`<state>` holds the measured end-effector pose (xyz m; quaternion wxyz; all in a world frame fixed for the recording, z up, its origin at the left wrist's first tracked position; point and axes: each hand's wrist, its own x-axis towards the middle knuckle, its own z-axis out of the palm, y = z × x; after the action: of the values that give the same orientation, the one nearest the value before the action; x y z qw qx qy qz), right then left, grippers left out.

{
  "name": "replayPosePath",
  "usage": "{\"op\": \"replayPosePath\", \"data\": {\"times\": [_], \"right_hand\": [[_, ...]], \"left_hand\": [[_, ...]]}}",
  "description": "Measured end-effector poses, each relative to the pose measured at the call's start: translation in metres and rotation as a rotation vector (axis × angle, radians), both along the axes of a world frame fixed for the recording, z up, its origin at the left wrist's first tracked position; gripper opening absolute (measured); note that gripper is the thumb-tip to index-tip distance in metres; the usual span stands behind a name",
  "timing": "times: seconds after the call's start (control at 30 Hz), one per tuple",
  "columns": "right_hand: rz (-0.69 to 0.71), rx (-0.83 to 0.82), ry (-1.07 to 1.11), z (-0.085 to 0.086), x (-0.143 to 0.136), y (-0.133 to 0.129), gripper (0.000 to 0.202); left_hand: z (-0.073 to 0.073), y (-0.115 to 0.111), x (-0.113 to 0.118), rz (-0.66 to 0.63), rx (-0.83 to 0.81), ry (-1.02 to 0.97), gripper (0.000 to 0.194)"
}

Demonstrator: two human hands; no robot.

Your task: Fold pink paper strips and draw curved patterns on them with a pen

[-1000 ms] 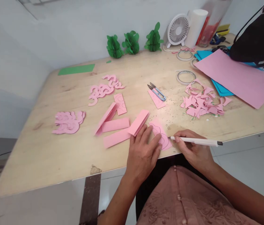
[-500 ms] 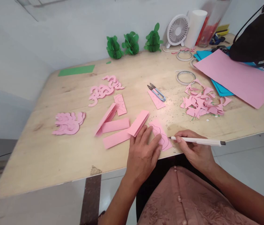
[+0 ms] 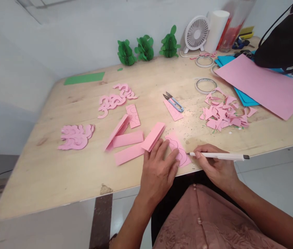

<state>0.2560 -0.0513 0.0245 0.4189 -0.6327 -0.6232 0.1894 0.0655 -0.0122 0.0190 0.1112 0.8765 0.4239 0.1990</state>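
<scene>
My right hand (image 3: 215, 166) grips a white pen (image 3: 221, 156), its dark tip at the right edge of a pink paper strip (image 3: 181, 157). Curved outlines are drawn in dark line on that strip. My left hand (image 3: 158, 166) lies with fingers spread and flat, the fingertips on the strip's left side, pressing it to the table. Just beyond those fingers lies a folded pink strip (image 3: 153, 136), overlapping another pink strip (image 3: 129, 154). Further left are more folded pink pieces (image 3: 119, 131) and a strip with drawn curves (image 3: 133, 116).
Thread snips (image 3: 174, 102) rest on a pink piece. Pink scraps (image 3: 225, 114) heap at right, below tape rolls (image 3: 206, 85) and a pink sheet (image 3: 263, 84). Curvy cutouts (image 3: 75, 137) lie left. Green paper figures (image 3: 145, 48) and a small fan (image 3: 196, 34) stand at the wall.
Hardly anything differs. Both hands stay in place, and the pen tip remains at the strip's right edge with only a very slight shift of the pen.
</scene>
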Motion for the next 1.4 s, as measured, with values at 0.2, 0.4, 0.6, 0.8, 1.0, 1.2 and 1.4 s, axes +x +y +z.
{"op": "replayPosePath", "data": {"times": [0.2,0.4,0.6,0.8,1.0,1.2,1.4], "right_hand": [[-0.001,-0.034,0.001,0.001,-0.001,0.0,0.013],[0.012,-0.023,-0.006,0.001,0.001,0.001,0.016],[0.012,-0.005,-0.02,0.002,0.0,0.001,0.016],[-0.026,-0.023,0.078,0.002,0.003,-0.001,0.015],[0.182,0.092,-0.033,0.004,0.002,-0.003,0.02],[0.298,0.203,-0.215,0.0,0.001,-0.003,0.032],[0.28,0.285,-0.312,-0.007,0.003,-0.002,0.029]], "left_hand": [[0.0,0.0,0.0,0.005,0.001,0.0,0.023],[0.0,0.0,0.0,0.006,-0.008,0.007,0.024],[0.0,-0.001,0.0,0.009,-0.004,0.015,0.025],[0.001,0.0,0.0,-0.006,0.01,0.007,0.025],[0.001,0.0,0.0,0.005,0.004,0.015,0.023],[0.0,-0.001,0.001,0.019,-0.015,0.027,0.026],[0.001,-0.002,0.001,0.028,-0.005,0.047,0.027]]}}
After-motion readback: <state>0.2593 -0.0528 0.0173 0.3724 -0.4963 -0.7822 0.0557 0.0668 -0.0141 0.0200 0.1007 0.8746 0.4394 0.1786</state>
